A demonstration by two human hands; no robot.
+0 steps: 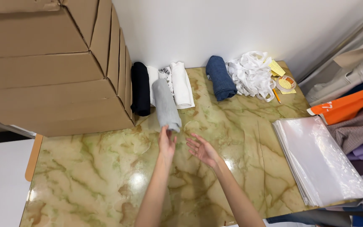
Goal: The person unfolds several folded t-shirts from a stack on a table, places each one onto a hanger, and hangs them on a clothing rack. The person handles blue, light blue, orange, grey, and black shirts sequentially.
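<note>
— Nudging the grey roll (166,105) is all my left hand (167,144) does right now: the fingertips touch its near end, fingers loosely together, not clamped on it. The roll lies lengthwise on the marble table (106,168), its far end among the other rolls by the wall.

— And your right hand (202,151)?

— Open, palm up, fingers spread, holding nothing, just beside the left and a little short of the roll.

— How would you handle it well?

— I'd judge that soft cloth like this comes unrolled if pushed from one corner (the loose edge seems to be at the near end), so flat fingers across the whole end look safer than a poke.

— What sits around it?

— Touching it on the left is a black roll (140,88), hard against the stacked cardboard boxes (51,67). On the right, a white roll (182,84), with a patterned piece (165,74) between them. Well apart, a blue roll (220,77), then a heap of white straps (252,75), yellow notes (277,67) and a pencil (276,96). A stack of clear plastic bags (320,159) lies at the right edge.
</note>
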